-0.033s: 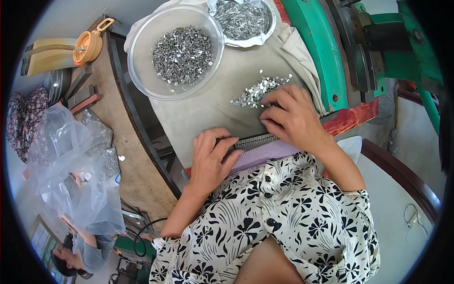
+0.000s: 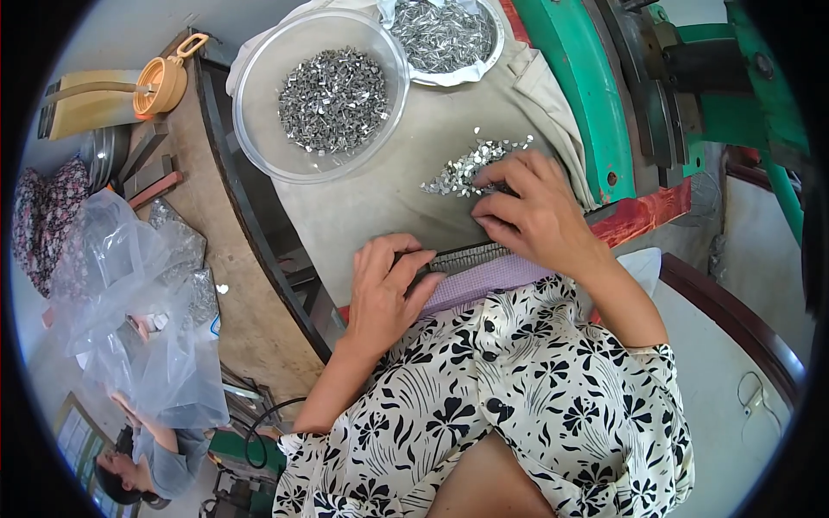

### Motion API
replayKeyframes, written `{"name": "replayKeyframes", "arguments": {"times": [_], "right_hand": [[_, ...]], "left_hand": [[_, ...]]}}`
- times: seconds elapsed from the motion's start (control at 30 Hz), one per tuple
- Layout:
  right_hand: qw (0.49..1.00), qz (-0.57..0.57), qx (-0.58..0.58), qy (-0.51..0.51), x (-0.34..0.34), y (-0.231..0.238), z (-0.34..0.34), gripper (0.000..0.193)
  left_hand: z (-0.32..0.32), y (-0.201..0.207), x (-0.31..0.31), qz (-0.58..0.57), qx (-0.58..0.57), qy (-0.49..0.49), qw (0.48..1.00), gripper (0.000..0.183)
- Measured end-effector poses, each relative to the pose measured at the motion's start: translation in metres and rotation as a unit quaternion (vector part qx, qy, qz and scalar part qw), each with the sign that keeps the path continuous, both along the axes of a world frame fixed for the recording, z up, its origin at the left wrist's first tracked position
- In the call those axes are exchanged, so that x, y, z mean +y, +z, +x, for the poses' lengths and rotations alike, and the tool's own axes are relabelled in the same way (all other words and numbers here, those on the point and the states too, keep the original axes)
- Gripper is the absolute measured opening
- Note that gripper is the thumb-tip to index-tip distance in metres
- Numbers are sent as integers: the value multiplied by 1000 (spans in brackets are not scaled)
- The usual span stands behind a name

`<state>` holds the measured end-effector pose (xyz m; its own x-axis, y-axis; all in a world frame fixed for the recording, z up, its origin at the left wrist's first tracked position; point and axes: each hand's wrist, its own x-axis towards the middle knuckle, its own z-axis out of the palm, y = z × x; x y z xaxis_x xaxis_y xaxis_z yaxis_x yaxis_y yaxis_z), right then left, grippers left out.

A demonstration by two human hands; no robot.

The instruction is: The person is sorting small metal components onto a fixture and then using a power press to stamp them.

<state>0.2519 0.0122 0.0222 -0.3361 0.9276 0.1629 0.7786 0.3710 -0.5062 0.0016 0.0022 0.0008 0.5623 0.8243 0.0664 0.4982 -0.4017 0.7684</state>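
My left hand [image 2: 386, 289] grips the left end of a long dark slotted bar [image 2: 462, 257], thumb on one side and fingers on the other. A row of fine upright pieces or slots runs along the bar; which they are is too small to tell. Over the near edge of a small pile of flat, shiny metal pieces [image 2: 471, 170] hovers my right hand [image 2: 524, 211]. Its thumb and forefinger are apart, with no piece visible between them. Part of the bar's right end is hidden under that hand. A purple checked cloth [image 2: 484, 281] lies along the bar's near side.
A clear plastic bowl [image 2: 250, 129] of small metal parts stands on the beige cloth [image 2: 414, 203]. Behind it is a lined white bowl [image 2: 498, 47] of slender metal pieces. A green machine [image 2: 574, 95] rises at right. Plastic bags [image 2: 129, 285] and another person [image 2: 164, 462] are at left.
My right hand has shifted very slightly, its fingertips at the edge of the pile. My left hand and the bar have stayed in place.
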Motion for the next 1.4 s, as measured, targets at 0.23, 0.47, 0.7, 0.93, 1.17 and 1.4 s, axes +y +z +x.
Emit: {"name": "replayKeyframes", "arguments": {"times": [0.23,0.47,0.7,0.93,1.17,1.4], "right_hand": [[998,-5,-18,52,2,4,7,11],[999,-36,14,37,-26,11,-3,13],[997,-7,-67,37,-39,13,-11,20],[999,-25,-18,-26,-37,18,5,21],[998,-31,-10,-52,-41,17,9,19],[997,-35,-3,-65,-39,11,14,16]], "left_hand": [[-1,3,1,-53,-5,15,998,38],[1,4,4,-22,-8,6,1000,38],[2,3,5,-10,2,-10,1000,38],[1,6,5,-29,21,-6,999,39],[8,7,6,2,18,-22,1000,39],[20,9,6,8,6,-58,998,37]]}}
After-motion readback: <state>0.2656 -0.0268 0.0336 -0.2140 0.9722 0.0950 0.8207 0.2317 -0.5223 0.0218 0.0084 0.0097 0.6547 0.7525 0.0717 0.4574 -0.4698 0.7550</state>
